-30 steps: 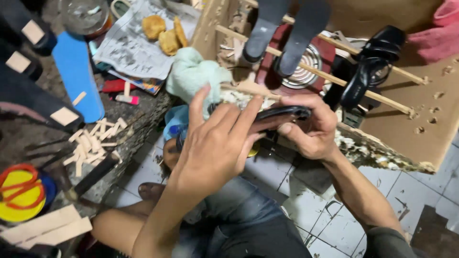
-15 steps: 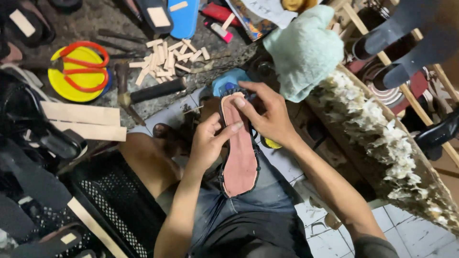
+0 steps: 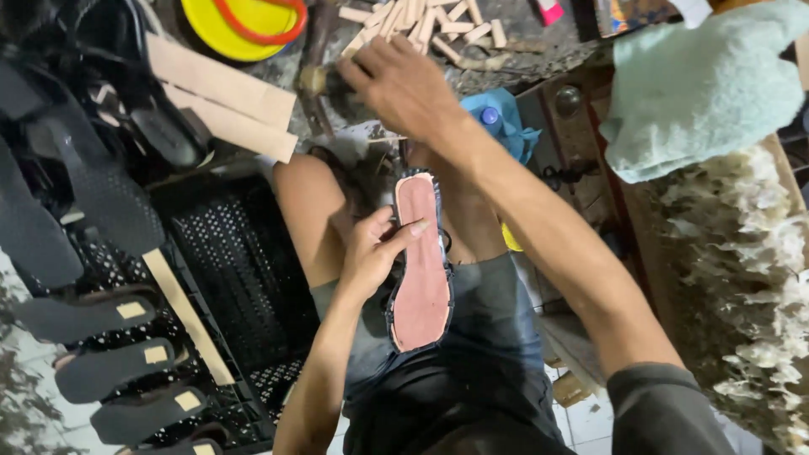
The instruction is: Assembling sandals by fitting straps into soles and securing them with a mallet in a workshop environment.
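Note:
A sandal sole (image 3: pixel 421 270) with a pinkish-red face and a dark ragged rim lies lengthwise on my lap. My left hand (image 3: pixel 377 253) grips its left edge, thumb pressed on the pink face. My right hand (image 3: pixel 400 84) is stretched forward to the workbench, fingers curled over the dark handle of a hammer (image 3: pixel 313 80) whose head shows just left of the fingers. The handle itself is hidden under the hand.
Small wooden sticks (image 3: pixel 430 21) and a yellow disc with red scissors (image 3: pixel 244 25) lie beyond the hammer. Cardboard strips (image 3: pixel 219 101) sit left of it. A black crate (image 3: pixel 236 278) and several dark sandal soles (image 3: pixel 101 354) are at my left. A pale green towel (image 3: pixel 699 93) hangs right.
My right hand left the sole and reached forward to the hammer. The left hand now holds the sole alone. The view tilted down and right.

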